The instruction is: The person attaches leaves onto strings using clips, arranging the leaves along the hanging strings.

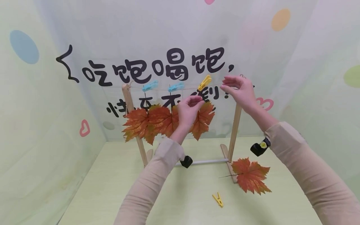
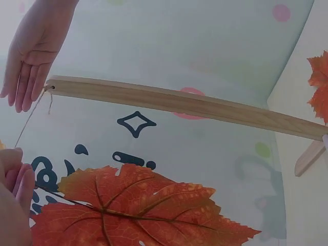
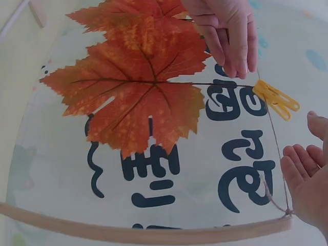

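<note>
My left hand (image 1: 187, 111) is held in front of the hanging leaves, its fingers loosely bent with nothing between them. In the right wrist view that left hand (image 3: 230, 36) stands beside the stem of an orange-red maple leaf (image 3: 128, 87). A yellow clothespin (image 1: 204, 82) clips this stem to the thin string (image 3: 277, 148). My right hand (image 1: 239, 90) hovers by the string's right end, fingers relaxed and holding nothing. Further left, two blue clothespins (image 1: 150, 85) hold the stems of more maple leaves (image 1: 137, 122), partly overlapping one another.
Wooden posts (image 1: 236, 131) carry the string, joined low down by a white rod (image 1: 208, 162). A loose maple leaf (image 1: 251, 175) lies on the table (image 1: 112, 187) over the right foot of the stand. Nearer the front is another yellow clothespin (image 1: 217, 200). Behind hangs a printed cloth (image 1: 168, 31).
</note>
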`<act>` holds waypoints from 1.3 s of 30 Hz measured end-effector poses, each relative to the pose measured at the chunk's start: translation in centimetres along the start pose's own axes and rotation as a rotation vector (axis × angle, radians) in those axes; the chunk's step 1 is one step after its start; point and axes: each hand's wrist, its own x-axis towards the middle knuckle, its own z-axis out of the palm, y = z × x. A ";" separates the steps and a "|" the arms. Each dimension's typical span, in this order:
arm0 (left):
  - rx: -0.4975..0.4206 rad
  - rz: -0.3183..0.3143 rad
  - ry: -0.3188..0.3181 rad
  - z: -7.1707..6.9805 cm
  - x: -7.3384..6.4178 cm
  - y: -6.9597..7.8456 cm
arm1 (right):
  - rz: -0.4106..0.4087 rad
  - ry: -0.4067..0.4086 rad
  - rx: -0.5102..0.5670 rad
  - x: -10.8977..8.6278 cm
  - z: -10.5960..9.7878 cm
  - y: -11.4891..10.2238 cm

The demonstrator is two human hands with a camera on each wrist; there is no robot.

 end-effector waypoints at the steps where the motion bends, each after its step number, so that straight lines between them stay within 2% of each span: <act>1: 0.010 -0.001 -0.020 0.1 -0.2 -0.2 | 0.009 -0.007 0.001 -0.2 -0.2 0.2; 8: 0.078 -0.023 -0.129 0.7 -1.8 -2.3 | 0.091 -0.062 -0.061 -2.2 -1.7 2.0; 12: 0.092 -0.042 -0.169 1.0 -2.6 -3.6 | 0.093 -0.067 -0.114 -3.4 -2.4 3.1; 25: 0.162 -0.080 -0.260 2.1 -5.1 -7.4 | 0.109 -0.124 -0.095 -7.0 -3.9 7.0; 31: 0.202 -0.138 -0.373 2.8 -7.1 -9.8 | 0.148 -0.144 -0.110 -8.3 -4.1 9.2; 39: 0.326 -0.102 -0.474 3.8 -9.3 -12.2 | 0.183 -0.144 -0.128 -10.8 -4.4 11.8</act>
